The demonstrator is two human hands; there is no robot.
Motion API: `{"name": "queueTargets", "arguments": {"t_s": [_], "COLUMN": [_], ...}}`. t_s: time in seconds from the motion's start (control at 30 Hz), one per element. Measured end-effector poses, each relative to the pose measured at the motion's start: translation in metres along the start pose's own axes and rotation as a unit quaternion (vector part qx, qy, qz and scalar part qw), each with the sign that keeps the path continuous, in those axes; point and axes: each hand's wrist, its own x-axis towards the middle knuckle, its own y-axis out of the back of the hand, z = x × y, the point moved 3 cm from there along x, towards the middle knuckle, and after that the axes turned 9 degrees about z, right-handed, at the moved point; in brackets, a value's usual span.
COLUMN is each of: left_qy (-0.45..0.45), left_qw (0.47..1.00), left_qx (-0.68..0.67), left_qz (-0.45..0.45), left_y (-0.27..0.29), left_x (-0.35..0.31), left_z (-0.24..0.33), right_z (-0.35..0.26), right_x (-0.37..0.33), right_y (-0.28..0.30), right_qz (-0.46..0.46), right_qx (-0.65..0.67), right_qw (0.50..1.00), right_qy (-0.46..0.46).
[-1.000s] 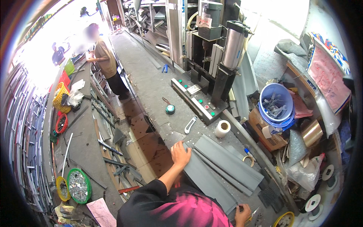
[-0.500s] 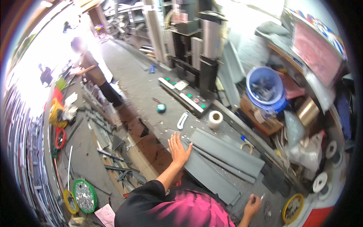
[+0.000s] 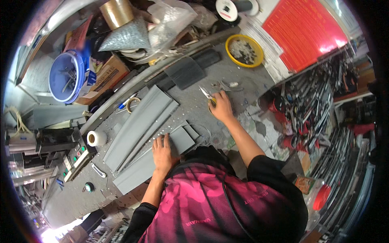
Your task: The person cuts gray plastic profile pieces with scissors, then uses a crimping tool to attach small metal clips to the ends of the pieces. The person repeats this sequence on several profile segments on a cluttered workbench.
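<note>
My left hand (image 3: 162, 154) lies with fingers spread on a long grey panel strip (image 3: 137, 172), close to my body. Under and beside its fingers are shorter grey pieces (image 3: 183, 139). My right hand (image 3: 222, 107) is closed on the yellow handles of a pair of scissors (image 3: 206, 93), whose blades point away and to the left, just over the bench. Two more long grey strips (image 3: 139, 119) lie side by side beyond my left hand. A loop of clear thin strip (image 3: 208, 131) curls between my hands.
A yellow tray of small parts (image 3: 231, 48) stands at the far side. Along the left lie a white roll (image 3: 97, 138), a utility knife (image 3: 98, 170), a tape measure (image 3: 88, 187) and a tape ring (image 3: 133, 105). A blue bucket (image 3: 52, 77) stands behind the bench's raised edge. Metal profiles (image 3: 324, 97) crowd the right.
My view has swung to the right. My right hand has reached forward and now grips the scissors. The left hand has shifted along the grey strips towards their other end.
</note>
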Motion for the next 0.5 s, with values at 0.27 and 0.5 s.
{"name": "queueTargets", "arguments": {"t_s": [0.27, 0.5], "left_qy": [0.029, 0.012], "left_qw": [0.999, 0.997], "left_qx": [0.037, 0.005], "left_qz": [-0.011, 0.073], "left_y": [-0.009, -0.005], "left_x": [0.006, -0.001], "left_z": [-0.007, -0.004], "right_z": [0.003, 0.014], "right_x": [-0.015, -0.018], "right_y": [-0.003, 0.02], "right_qz": [-0.025, -0.149], "right_qx": [-0.051, 0.122], "right_qw": [0.992, 0.964], "right_qy": [-0.109, -0.185]}}
